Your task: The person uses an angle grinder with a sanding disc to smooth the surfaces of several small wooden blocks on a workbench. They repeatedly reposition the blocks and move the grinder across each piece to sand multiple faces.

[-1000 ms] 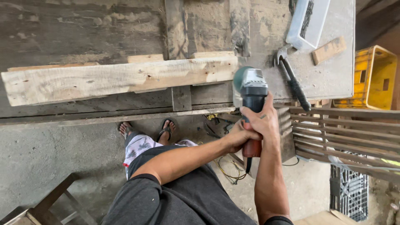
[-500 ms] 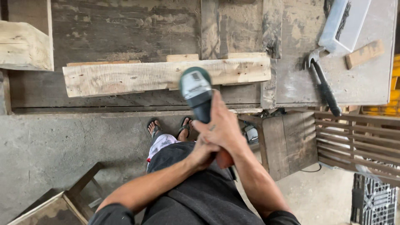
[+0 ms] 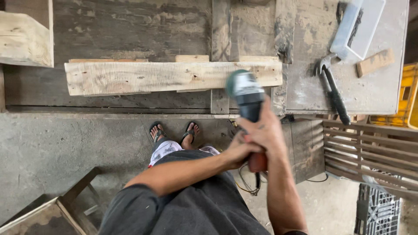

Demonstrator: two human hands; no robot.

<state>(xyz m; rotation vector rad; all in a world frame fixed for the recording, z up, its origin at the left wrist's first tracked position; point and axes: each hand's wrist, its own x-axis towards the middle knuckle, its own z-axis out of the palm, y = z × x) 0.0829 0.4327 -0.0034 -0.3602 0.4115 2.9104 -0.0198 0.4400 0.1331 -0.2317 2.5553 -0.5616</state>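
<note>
Both hands grip the angle grinder (image 3: 247, 98).
Right hand (image 3: 266, 130) and left hand (image 3: 235, 152) wrap it tight, plank (image 3: 170, 77) at 11 o'clock.

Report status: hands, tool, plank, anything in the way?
Both hands, right and left, grip angle grinder. Grinder over plank right end. Hammer lies aside, clear.
</note>
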